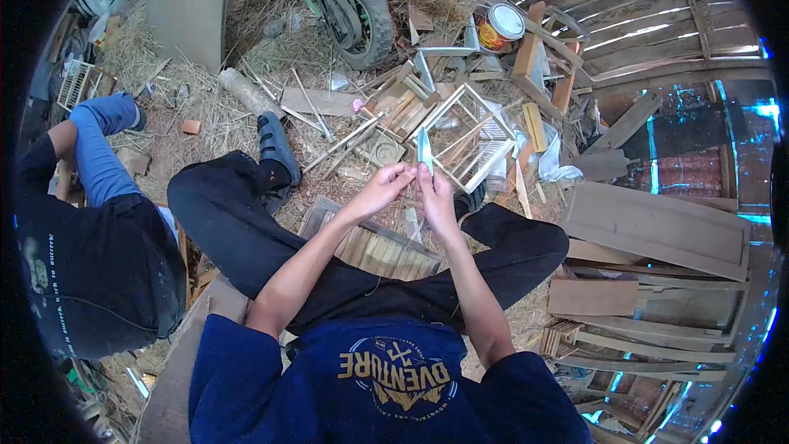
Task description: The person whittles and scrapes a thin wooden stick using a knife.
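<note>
My right hand (434, 197) is closed around the lower end of a knife (424, 150), its pale, shiny blade pointing away from me. Close beside it, my left hand (388, 187) is pinched, fingertips almost touching the right hand. Anything between those left fingers is too small to make out. Just beyond the knife stands a light wooden frame (460, 156) with thin slats, like a small cage. Below my hands, between my legs, lies a slatted wooden panel (382, 251).
A person in a black shirt (99, 271) sits close on my left. Scrap wood (403, 111) and straw litter the ground ahead, with a wheel (366, 25) and a paint bucket (501, 26) farther back. Boards (657, 230) lean along the plank wall on the right.
</note>
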The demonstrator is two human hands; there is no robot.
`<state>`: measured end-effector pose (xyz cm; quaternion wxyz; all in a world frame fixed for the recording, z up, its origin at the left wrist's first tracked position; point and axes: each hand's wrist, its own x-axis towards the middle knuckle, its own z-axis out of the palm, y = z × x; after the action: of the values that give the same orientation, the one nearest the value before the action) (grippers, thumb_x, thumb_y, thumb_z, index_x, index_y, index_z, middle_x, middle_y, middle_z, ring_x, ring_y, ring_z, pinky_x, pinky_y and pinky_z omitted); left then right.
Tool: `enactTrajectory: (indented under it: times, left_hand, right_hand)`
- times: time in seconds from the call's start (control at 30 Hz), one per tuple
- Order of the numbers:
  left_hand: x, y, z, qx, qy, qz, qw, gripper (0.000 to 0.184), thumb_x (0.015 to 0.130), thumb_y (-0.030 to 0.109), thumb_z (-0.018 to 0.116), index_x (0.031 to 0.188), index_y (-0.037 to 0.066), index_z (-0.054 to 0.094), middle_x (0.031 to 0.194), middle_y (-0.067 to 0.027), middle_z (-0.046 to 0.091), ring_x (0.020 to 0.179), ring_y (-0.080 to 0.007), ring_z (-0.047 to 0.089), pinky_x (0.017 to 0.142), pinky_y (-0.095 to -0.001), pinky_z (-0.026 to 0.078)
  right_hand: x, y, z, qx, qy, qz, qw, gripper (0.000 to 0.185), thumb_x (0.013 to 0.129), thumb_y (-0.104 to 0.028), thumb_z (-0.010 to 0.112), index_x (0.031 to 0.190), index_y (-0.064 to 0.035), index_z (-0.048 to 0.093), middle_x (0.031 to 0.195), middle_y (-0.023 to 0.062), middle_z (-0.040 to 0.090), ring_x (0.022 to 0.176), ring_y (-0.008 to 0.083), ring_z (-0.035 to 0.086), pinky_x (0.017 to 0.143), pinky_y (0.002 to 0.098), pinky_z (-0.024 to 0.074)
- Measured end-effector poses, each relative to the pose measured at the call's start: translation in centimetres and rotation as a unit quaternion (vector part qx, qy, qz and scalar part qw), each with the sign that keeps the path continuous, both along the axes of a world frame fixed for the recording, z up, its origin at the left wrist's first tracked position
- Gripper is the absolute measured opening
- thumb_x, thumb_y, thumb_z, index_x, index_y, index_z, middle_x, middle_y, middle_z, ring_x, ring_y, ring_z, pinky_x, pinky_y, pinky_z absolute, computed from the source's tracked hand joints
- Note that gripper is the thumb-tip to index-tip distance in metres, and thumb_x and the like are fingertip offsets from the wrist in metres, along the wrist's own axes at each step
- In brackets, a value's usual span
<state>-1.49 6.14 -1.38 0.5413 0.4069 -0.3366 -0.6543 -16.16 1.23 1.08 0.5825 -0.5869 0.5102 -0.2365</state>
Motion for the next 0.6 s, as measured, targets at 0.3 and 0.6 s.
enactTrajectory:
  times: [0.3,0.6]
  left_hand:
    - [0.3,0.0,-0.6,-0.029,-0.060,-0.024,0.997,0.028,0.104,0.031,0.053,0.087,0.010,0.057,0.071,0.0098,0.040,0.062,-0.0026,0.036,0.055,-0.0228,0.030]
    - [0.2,0.3,-1.0,-0.012,-0.049,-0.034,0.998,0.028,0.105,0.029,0.050,0.089,0.006,0.055,0.073,0.0057,0.046,0.066,-0.0057,0.041,0.060,-0.0243,0.036]
  right_hand:
    - [-0.7,-0.3,-0.8,-0.171,0.079,-0.002,0.982,0.050,0.104,-0.045,0.049,0.077,-0.0020,0.053,0.065,0.0012,0.047,0.063,0.0112,0.043,0.058,0.0320,0.0385]
    - [-0.9,-0.1,1.0,0.109,0.022,-0.044,0.993,0.054,0.101,-0.055,0.049,0.074,-0.0088,0.048,0.057,-0.0032,0.039,0.046,0.0076,0.036,0.043,0.0271,0.0292]
